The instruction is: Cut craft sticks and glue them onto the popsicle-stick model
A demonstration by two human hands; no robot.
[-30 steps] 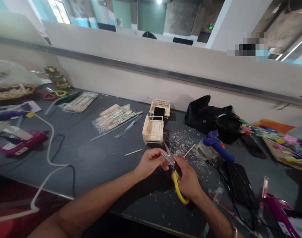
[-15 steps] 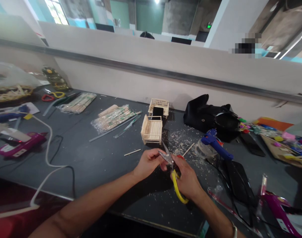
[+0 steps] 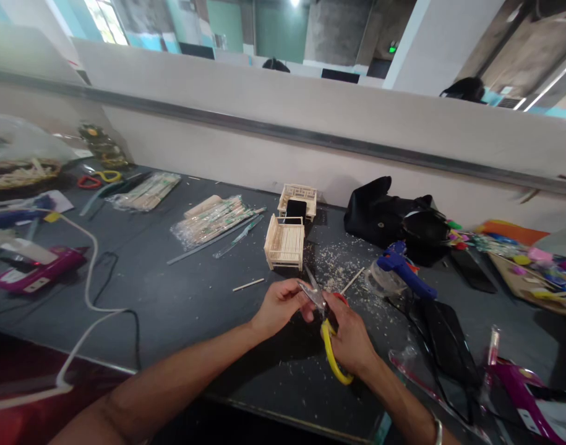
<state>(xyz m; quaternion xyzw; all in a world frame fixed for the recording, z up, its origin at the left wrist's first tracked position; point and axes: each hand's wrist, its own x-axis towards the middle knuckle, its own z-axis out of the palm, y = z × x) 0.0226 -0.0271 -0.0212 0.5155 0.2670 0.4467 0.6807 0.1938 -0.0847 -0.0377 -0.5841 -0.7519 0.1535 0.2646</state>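
Observation:
My right hand (image 3: 352, 334) grips a pair of scissors (image 3: 331, 355) with yellow and red handles, its blades spread apart and pointing away from me. Close against the blades, my left hand (image 3: 283, 306) is pinched; what sits between its fingertips is too small or hidden to make out. Just beyond both hands stands a miniature bed-like frame (image 3: 285, 244) built of pale wooden sticks. Behind it is a second small stick-built piece (image 3: 299, 196) with a latticed back, a black flat object (image 3: 295, 210) resting at its front. A short stick (image 3: 248, 285) lies left of my hands.
Wood crumbs (image 3: 338, 262) litter the dark table (image 3: 171, 321). Bagged sticks (image 3: 218, 219) lie to the left. On the right are a blue glue gun (image 3: 410, 272), a black bag (image 3: 389, 216) and a purple tool (image 3: 524, 389). A white cable (image 3: 94, 259) loops at left.
Almost nothing differs. Both hands and the scissors stay in about the same place, with only a very slight shift.

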